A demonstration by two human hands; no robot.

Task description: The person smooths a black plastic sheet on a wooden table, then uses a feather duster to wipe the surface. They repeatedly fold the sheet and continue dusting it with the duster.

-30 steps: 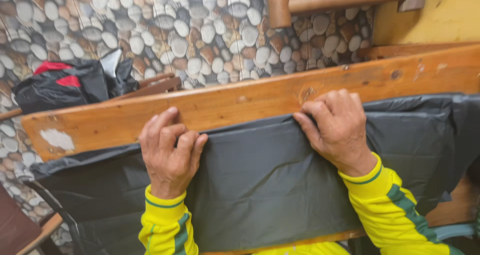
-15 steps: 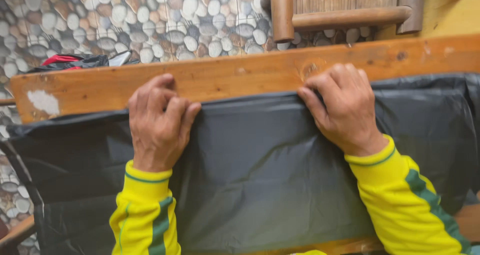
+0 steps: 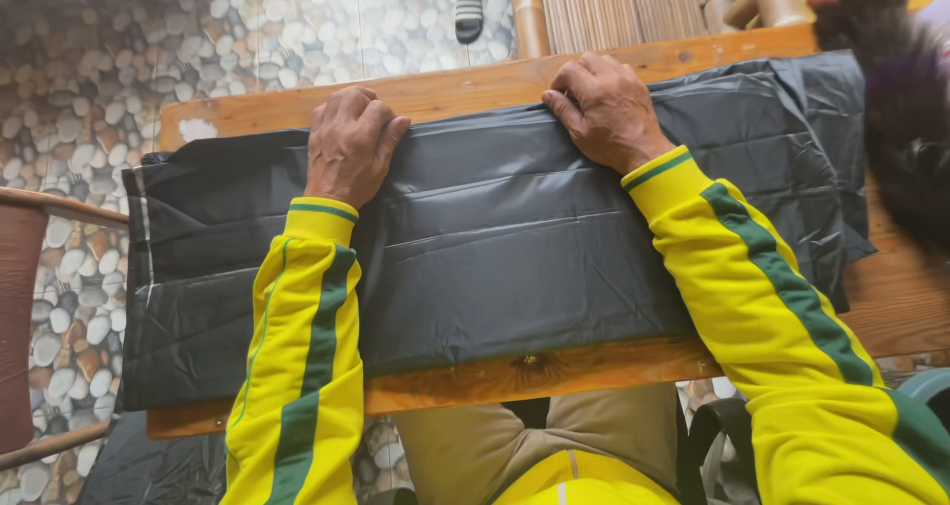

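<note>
Both hands pin the far edge of a black plastic sheet (image 3: 495, 238).

Head view: the sheet lies lengthwise along the wooden counter (image 3: 594, 362); left hand (image 3: 348, 146) and right hand (image 3: 607, 109) press fingers curled together on its far edge, equally near.

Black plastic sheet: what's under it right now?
The black plastic sheet lies on a wooden tabletop, with both hands on its far edge. Whatever lies beneath its middle is covered.

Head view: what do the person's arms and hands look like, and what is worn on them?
Both hands, left hand and right hand, are bare: no gloves, rings or watch visible. Each arm wears a bright yellow long sleeve with a green stripe running down it and a thin green line at the ribbed cuff.
</note>
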